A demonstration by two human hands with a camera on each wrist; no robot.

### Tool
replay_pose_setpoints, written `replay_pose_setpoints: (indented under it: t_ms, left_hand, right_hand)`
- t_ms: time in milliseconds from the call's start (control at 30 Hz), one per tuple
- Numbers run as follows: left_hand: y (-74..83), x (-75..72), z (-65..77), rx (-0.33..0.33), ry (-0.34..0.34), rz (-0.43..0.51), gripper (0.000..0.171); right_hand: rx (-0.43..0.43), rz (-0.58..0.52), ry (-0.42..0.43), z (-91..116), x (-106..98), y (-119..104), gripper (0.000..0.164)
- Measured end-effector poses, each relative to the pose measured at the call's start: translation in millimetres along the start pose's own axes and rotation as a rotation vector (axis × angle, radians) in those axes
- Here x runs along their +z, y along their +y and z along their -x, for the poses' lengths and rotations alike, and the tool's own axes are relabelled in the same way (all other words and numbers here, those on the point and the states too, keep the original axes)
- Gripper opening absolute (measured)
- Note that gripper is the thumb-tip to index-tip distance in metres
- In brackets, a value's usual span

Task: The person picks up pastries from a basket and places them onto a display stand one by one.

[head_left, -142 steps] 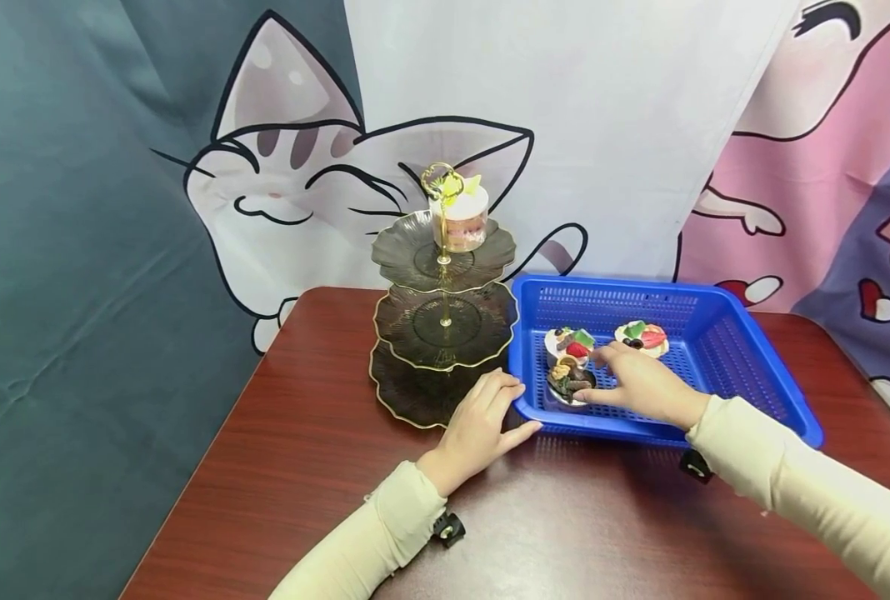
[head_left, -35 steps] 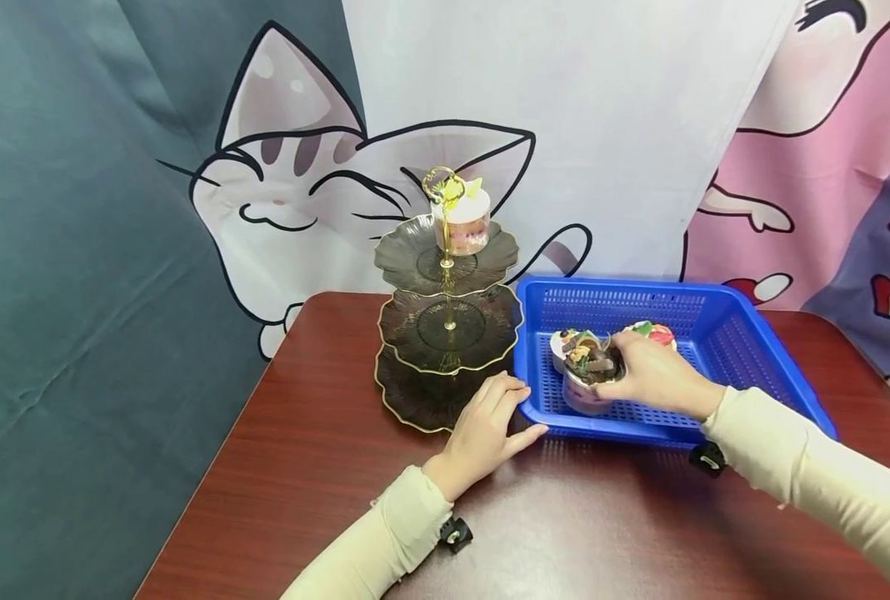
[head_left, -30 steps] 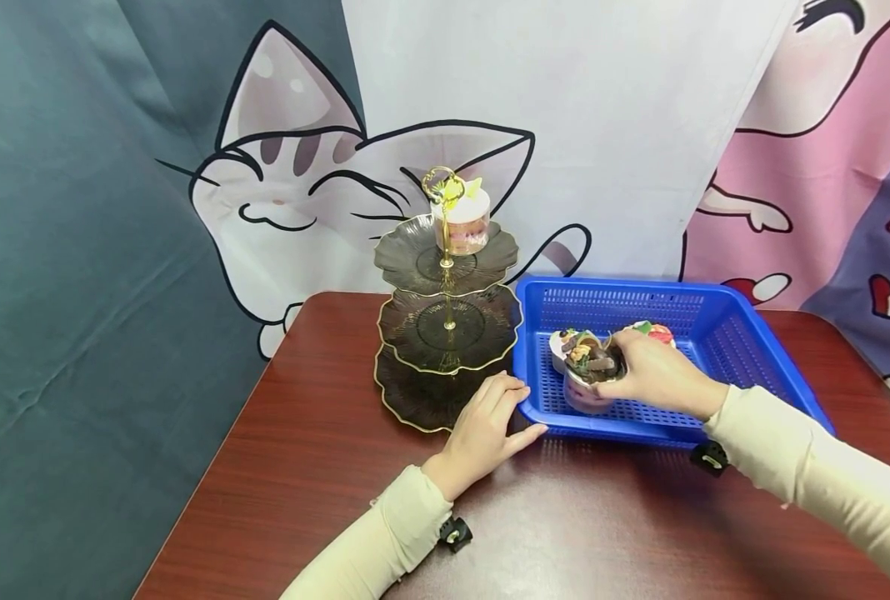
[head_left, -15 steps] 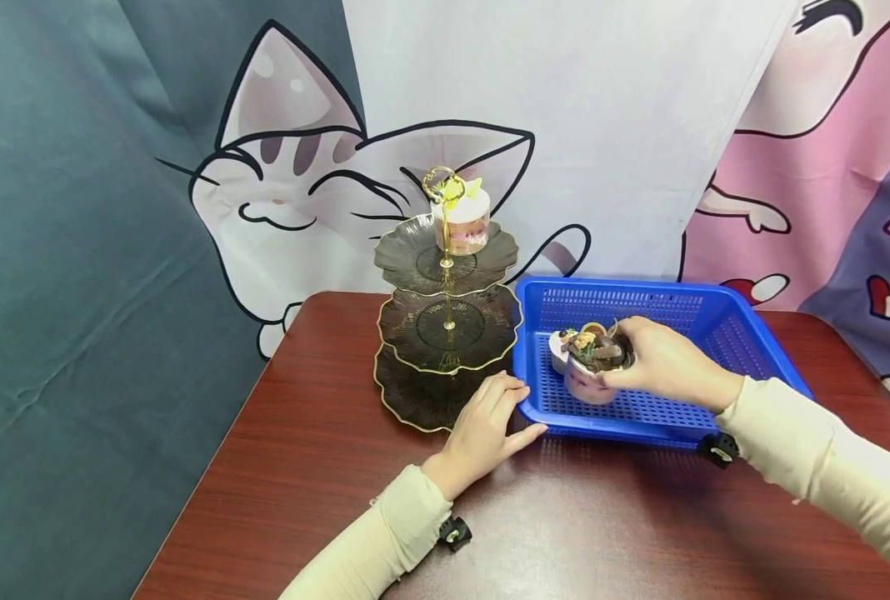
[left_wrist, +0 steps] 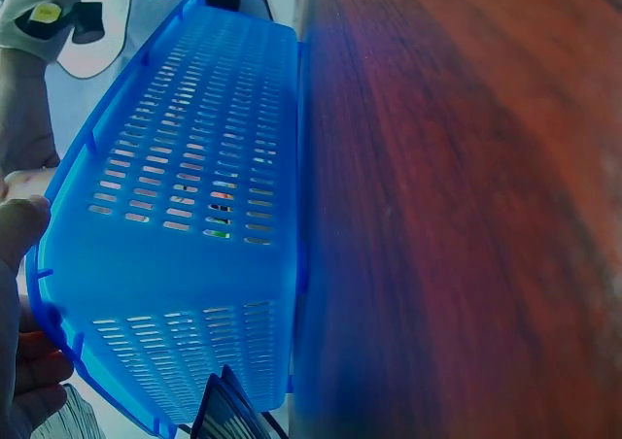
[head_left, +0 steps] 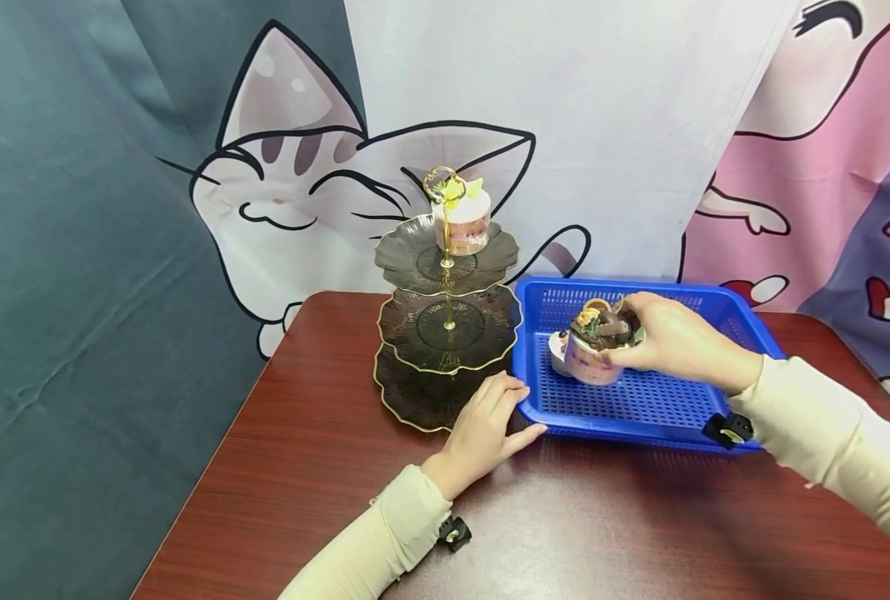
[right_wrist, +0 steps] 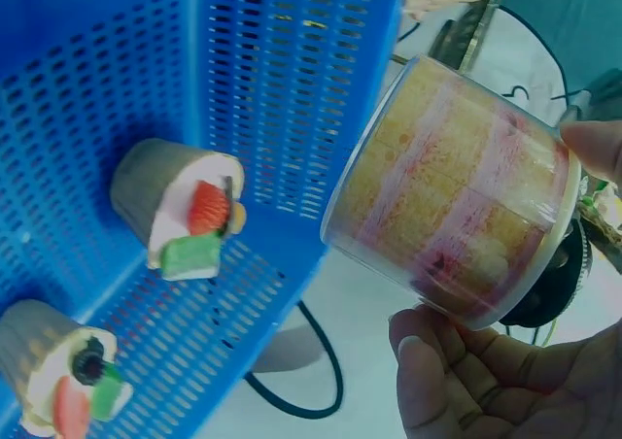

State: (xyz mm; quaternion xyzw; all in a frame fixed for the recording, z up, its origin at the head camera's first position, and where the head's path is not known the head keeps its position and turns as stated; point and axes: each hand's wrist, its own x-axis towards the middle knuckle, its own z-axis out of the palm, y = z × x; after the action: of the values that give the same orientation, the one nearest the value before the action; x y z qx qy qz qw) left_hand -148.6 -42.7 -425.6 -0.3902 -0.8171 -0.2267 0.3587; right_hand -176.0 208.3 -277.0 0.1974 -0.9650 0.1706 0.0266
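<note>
My right hand (head_left: 670, 337) grips a clear cup of layered cake (head_left: 589, 360) topped with chocolate pieces and nuts, holding it over the blue basket (head_left: 625, 432). In the right wrist view the cup's striped side (right_wrist: 452, 186) faces the camera between thumb and fingers. My left hand (head_left: 482, 427) rests on the basket's near left corner, fingers laid over the rim. Two more cake cups stand inside the basket: one with a strawberry (right_wrist: 194, 211) and one with fruit slices (right_wrist: 63, 371). In the head view, the held cup and right hand largely hide them.
Left of the basket stands a dark three-tier stand (head_left: 407, 329) with gold edges and a gold ring handle (head_left: 443, 185). A yellow-topped cake cup (head_left: 466, 227) sits on its top tier. Everything is on a reddish wooden table (head_left: 302, 467) before a cartoon-cat cloth (head_left: 610, 125).
My right hand has taken hold of the chocolate-topped cake cup and raised it from the basket floor. It keeps rising in the latest frames. The left hand stays on the basket corner.
</note>
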Motion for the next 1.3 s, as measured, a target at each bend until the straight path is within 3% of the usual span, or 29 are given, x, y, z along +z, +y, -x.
replay_pose_setpoints:
  t_ms: [333,1300]
  left_hand:
    - [0.0,0.4,1.6,0.000,-0.008,-0.019,0.046]
    - [-0.1,-3.4,1.5,-0.006,-0.022,-0.010,0.046]
  right_hand:
    - [-0.005,-0.008,-0.009,-8,-16,-14,0.050]
    - [-0.040,0.037,0.004,-29,-57,-46,0.044]
